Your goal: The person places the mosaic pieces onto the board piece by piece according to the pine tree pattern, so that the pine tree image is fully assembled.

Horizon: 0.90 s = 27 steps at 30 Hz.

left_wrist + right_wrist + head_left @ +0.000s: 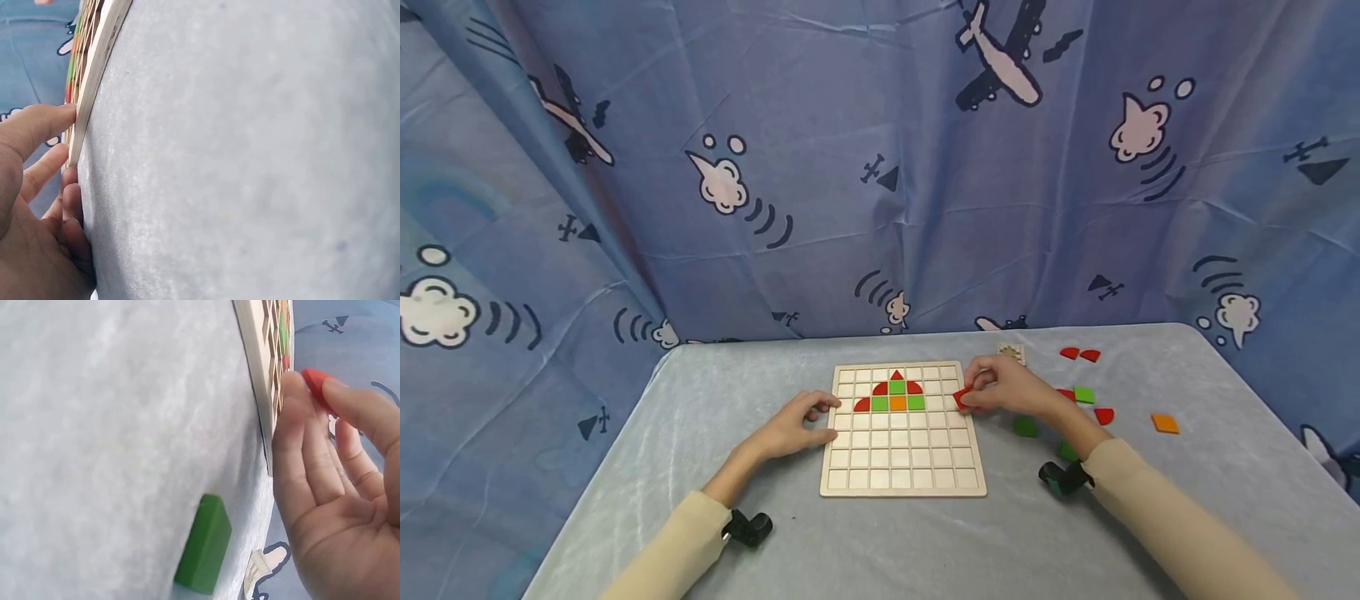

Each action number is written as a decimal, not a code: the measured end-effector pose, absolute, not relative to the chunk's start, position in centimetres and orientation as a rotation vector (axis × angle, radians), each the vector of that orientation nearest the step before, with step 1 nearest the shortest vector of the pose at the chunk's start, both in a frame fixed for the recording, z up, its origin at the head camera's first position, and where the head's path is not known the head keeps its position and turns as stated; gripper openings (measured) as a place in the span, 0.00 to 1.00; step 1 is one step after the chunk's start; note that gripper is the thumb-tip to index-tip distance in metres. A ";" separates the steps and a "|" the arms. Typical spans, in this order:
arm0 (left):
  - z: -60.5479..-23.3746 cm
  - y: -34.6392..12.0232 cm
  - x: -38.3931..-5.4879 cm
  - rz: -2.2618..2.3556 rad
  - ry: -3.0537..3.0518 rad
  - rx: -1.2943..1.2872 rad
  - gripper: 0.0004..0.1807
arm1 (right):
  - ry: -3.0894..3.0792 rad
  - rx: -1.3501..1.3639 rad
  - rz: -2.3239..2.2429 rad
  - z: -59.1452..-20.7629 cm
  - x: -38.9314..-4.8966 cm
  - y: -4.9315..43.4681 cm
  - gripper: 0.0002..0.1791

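Note:
A wooden grid board [898,458] lies flat, with red, green and orange tiles set in its upper cells in a stepped, peaked shape. My left hand [793,425] rests at the board's left edge, thumb and fingers spread along it. In the left wrist view, the fingertips [65,112] touch the side of the frame. Over the board's right edge, my right hand [1009,385] pinches a red tile [961,398] between thumb and fingers. The right wrist view shows this red tile [315,384] tilted, its full outline partly covered by the thumb.
Right of the board lie loose pieces: a green tile [1025,427], a lighter green square [1083,395], red rounded pieces [1103,416] and an orange square [1165,423]. A small patterned card [1012,352] lies behind the right hand. A patterned blue curtain [820,183] hangs behind the table.

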<state>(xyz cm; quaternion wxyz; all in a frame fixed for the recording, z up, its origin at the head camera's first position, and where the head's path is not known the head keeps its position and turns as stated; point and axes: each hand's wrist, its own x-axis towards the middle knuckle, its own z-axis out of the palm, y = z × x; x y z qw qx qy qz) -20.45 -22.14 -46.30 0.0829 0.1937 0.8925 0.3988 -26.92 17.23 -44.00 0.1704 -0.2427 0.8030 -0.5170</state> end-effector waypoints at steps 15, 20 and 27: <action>-46.6 -22.3 -20.7 1.198 2.655 0.590 0.25 | 2.366 -0.894 -1.429 -44.2 -27.4 16.0 0.08; -46.7 -22.3 -20.7 1.192 2.665 0.597 0.25 | 2.370 -0.896 -1.408 -44.3 -27.5 15.2 0.05; -46.7 -22.3 -20.7 1.195 2.664 0.604 0.25 | 2.386 -0.877 -1.387 -44.4 -27.6 14.2 0.04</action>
